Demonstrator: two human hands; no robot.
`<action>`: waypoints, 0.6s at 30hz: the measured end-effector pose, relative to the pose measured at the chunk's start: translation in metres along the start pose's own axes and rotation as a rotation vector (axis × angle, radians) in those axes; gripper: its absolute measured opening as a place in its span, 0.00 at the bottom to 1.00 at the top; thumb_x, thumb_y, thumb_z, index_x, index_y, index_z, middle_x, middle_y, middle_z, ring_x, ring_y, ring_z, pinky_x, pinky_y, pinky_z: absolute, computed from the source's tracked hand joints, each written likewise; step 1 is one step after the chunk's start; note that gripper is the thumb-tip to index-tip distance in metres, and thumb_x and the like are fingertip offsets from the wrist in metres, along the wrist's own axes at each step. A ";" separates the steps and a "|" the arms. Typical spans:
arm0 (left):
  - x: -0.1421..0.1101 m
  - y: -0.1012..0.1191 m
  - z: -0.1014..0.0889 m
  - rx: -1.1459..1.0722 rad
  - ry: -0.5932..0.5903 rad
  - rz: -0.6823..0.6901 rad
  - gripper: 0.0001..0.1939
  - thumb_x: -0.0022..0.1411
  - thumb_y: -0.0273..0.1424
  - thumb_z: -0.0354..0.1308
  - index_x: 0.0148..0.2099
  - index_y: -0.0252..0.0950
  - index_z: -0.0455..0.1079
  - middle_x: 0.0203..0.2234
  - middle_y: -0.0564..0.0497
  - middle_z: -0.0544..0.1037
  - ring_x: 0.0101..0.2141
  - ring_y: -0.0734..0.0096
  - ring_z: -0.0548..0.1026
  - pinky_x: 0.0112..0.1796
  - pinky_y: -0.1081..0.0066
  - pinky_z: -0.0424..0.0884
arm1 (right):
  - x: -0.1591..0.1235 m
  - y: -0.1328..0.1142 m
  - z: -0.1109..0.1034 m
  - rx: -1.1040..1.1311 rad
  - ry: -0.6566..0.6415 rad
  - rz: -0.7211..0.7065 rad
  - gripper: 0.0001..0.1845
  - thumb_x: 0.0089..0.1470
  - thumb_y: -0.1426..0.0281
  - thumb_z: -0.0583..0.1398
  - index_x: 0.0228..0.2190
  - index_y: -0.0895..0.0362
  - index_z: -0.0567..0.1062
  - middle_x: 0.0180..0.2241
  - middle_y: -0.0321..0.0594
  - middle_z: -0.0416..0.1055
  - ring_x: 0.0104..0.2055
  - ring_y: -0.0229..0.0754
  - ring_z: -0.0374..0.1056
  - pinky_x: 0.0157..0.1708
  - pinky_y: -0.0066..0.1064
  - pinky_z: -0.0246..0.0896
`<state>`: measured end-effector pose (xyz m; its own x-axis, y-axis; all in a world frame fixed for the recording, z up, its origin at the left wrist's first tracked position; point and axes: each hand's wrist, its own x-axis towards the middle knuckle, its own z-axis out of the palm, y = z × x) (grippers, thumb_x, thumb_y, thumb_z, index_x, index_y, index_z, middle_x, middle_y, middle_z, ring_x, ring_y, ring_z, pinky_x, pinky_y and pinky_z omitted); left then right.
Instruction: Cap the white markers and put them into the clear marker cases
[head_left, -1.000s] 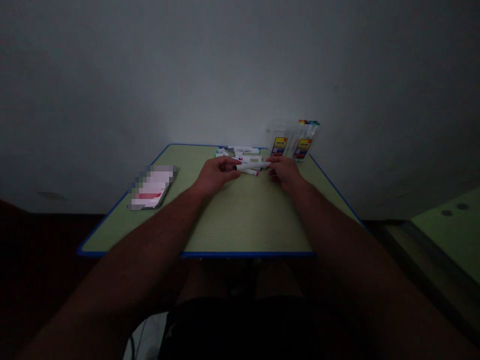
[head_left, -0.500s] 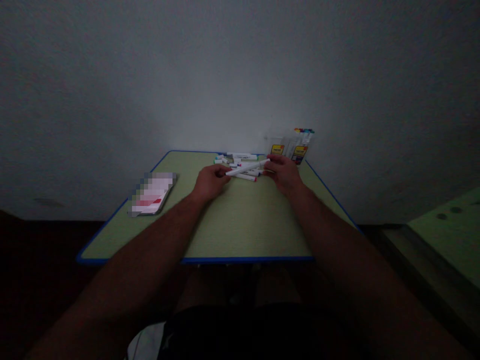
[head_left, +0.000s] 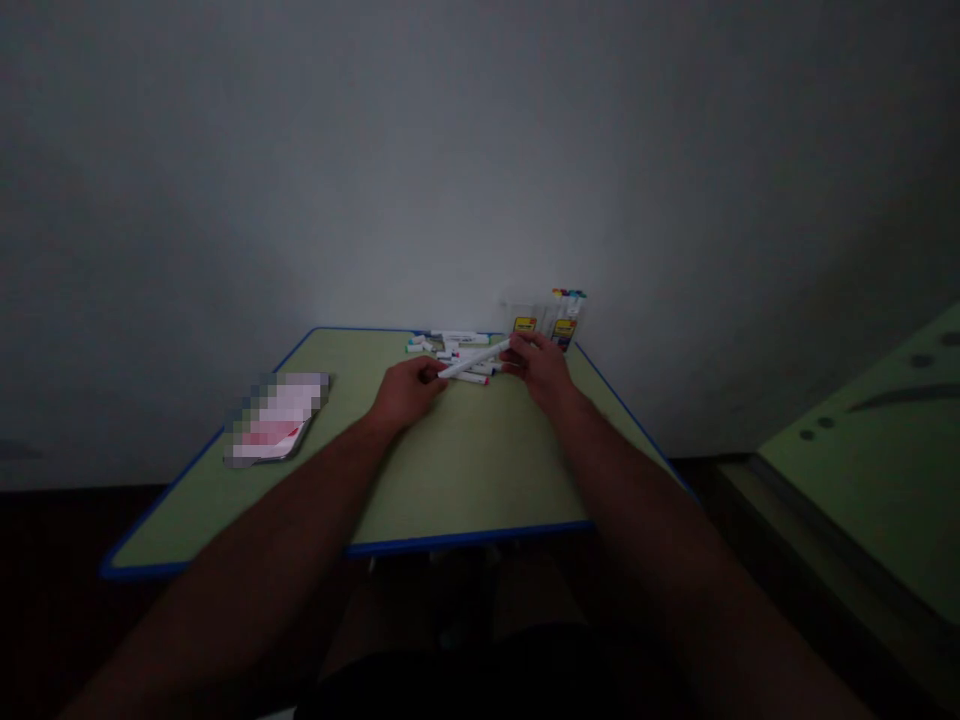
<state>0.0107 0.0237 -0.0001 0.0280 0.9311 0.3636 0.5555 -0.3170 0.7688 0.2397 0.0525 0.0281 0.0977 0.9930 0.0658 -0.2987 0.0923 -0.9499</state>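
A white marker (head_left: 474,358) is held slanting between my two hands, its right end higher than its left. My left hand (head_left: 407,391) pinches the lower left end, fingers closed. At the upper right end, the fingers of my right hand (head_left: 541,368) are closed around the tip. Just behind and beneath it lies a loose pile of white markers (head_left: 459,338) with coloured ends, several of them crossing each other. One marker with a red end (head_left: 474,378) lies nearest to me, partly under the held one.
Behind my right hand stand a clear plastic case (head_left: 525,318) with a yellow label and another case (head_left: 564,325) holding several coloured-tip markers. A phone-like slab (head_left: 281,415), blurred out, lies on the left of the green table (head_left: 465,480). A grey wall (head_left: 450,180) rises behind.
The camera view has shifted, so everything sits lower and further left. Both hands keep their hold on the white marker, with little other visible motion.
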 end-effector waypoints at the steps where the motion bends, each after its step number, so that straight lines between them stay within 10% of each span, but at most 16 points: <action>1: 0.000 0.000 0.000 -0.001 -0.004 0.007 0.14 0.52 0.33 0.66 0.42 0.38 0.80 0.30 0.50 0.81 0.31 0.66 0.75 0.35 0.67 0.67 | 0.000 -0.003 0.000 -0.001 0.012 -0.004 0.09 0.51 0.72 0.68 0.33 0.56 0.72 0.28 0.33 0.75 0.27 0.34 0.74 0.26 0.25 0.72; 18: 0.000 0.002 0.003 0.219 -0.218 0.039 0.16 0.56 0.35 0.60 0.45 0.35 0.80 0.35 0.47 0.82 0.36 0.64 0.78 0.42 0.65 0.72 | 0.047 -0.118 -0.059 -0.156 0.532 -0.412 0.05 0.51 0.76 0.62 0.32 0.57 0.71 0.25 0.31 0.70 0.24 0.31 0.68 0.20 0.21 0.67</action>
<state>0.0137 0.0232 -0.0002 0.2169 0.9434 0.2509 0.7157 -0.3284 0.6164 0.3354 0.0842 0.1252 0.6383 0.7046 0.3099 -0.0008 0.4032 -0.9151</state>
